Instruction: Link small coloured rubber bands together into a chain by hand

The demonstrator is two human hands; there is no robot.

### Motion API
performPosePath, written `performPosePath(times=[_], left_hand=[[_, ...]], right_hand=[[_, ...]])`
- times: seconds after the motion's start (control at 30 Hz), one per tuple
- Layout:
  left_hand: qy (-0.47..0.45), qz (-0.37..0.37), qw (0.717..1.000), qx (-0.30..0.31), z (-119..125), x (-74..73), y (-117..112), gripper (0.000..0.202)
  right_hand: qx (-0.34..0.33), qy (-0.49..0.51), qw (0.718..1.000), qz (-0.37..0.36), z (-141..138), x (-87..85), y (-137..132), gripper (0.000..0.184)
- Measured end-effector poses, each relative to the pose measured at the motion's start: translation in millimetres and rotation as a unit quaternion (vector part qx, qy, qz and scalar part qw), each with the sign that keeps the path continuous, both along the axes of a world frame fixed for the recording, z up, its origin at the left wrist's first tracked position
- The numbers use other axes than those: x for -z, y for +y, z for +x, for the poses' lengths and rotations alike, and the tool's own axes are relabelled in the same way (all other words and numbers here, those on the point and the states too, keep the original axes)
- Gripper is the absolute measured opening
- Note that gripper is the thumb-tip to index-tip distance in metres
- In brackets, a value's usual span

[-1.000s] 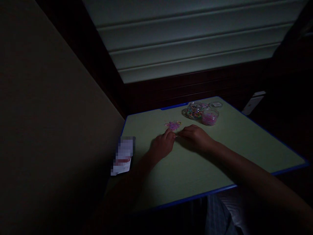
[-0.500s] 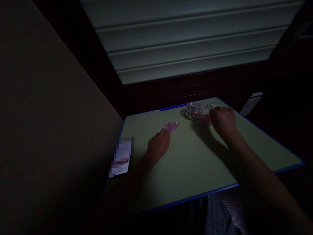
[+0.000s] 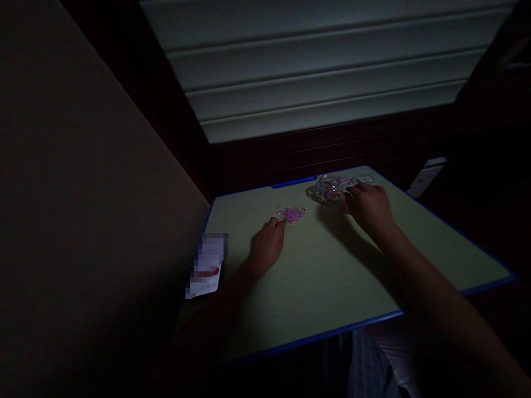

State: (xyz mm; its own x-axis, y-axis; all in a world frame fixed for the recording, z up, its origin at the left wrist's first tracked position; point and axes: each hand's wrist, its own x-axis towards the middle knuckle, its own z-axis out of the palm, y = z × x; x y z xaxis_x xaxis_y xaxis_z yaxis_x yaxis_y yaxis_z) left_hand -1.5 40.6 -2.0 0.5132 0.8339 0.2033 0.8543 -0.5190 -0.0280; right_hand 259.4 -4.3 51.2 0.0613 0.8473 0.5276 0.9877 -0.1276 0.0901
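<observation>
A loose pile of small, thin pink and purple bands (image 3: pixel 292 214) lies on the table, with a yellow bit at its right edge. My left hand (image 3: pixel 267 246) rests at the pile's near edge, its index finger stretched onto the bands and its other fingers curled. My right hand (image 3: pixel 371 209) is held above the table with its fingers pinched together. At these fingertips is a pink thing (image 3: pixel 345 203), mostly hidden and too dim to name. Just left of it stands a clear container (image 3: pixel 327 190) of small many-coloured rings.
The pale table (image 3: pixel 323 282) has a blue rim. A clear round lid-like piece (image 3: pixel 362 179) lies behind my right hand. A phone-like device (image 3: pixel 207 265) with a blurred screen sits at the left edge. A wall stands close on the left; a white box (image 3: pixel 426 176) is beyond the right edge.
My right hand has moved slightly left, toward the clear container, with the pink thing. The left hand has shifted a little left, and its index finger now points out onto the pile.
</observation>
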Motion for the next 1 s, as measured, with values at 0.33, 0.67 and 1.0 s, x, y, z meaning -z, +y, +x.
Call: performPosePath(times=[0.33,0.67,1.0], left_hand=[[-0.007,-0.009,1.000,-0.001,0,-0.4,0,0.029],[0.076,0.071,0.993,0.063,4,-5.8,-11,0.031],[0.073,0.107,0.983,0.132,3,-0.8,-12,0.028]], right_hand=[[-0.079,0.064,0.994,-0.030,-13,1.4,1,0.031],[-0.298,0.163,0.939,-0.053,-56,31.7,2,0.030],[-0.326,0.128,0.935,-0.050,-58,36.2,3,0.021]])
